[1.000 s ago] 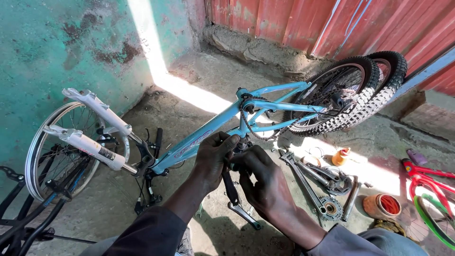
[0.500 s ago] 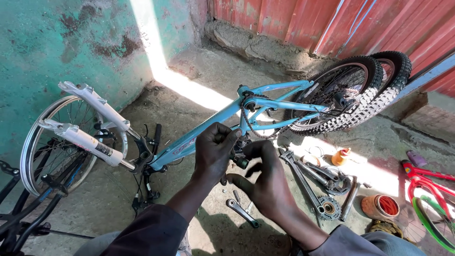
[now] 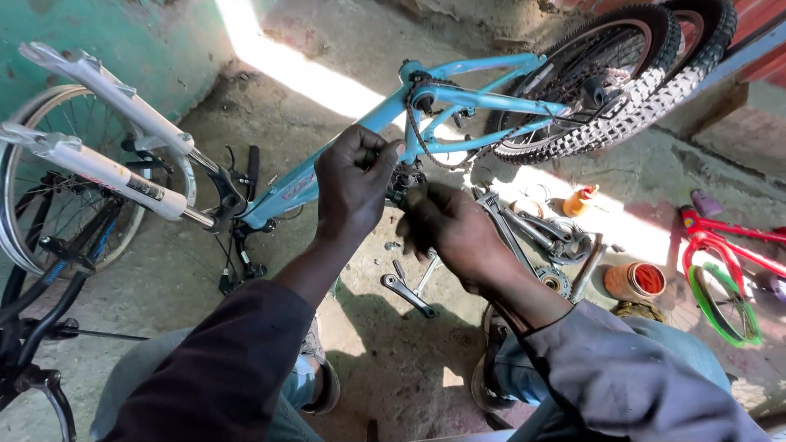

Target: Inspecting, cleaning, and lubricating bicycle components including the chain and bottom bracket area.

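My left hand (image 3: 354,176) is clenched at the blue bicycle frame (image 3: 327,168), lying upside down on the concrete floor (image 3: 393,352). My right hand (image 3: 449,233) hovers beside it, grip unclear. Beyond: knobby rear tyre (image 3: 622,98).

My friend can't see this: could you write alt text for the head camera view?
Two hands, left hand and right hand, work at the bottom bracket of an upturned light-blue bicycle frame on a concrete floor. A crank arm and tools lie below.

Concrete floor (image 3: 393,360) (crank arm (image 3: 407,294), tools (image 3: 532,233))
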